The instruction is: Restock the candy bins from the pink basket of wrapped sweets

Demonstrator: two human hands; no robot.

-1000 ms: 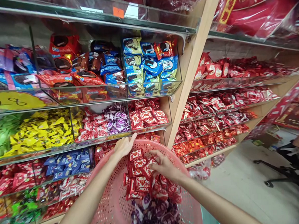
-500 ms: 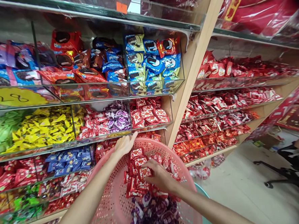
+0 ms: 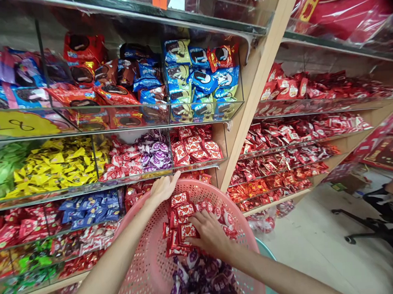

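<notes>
Red candies are lying toward the pink basket's far edge, where the left hand is resting (probably for steadying; its grip is hidden); the right hand is curling half-open over them, hold unclear.

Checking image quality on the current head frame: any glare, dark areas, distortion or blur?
Head view: glare streaks the plastic wrap at upper right; the top right corner falls to black; the wooden post leans, perhaps from lens distortion or camera tilt; the chair looks soft; the right hand reads clearly against the basket.
</notes>
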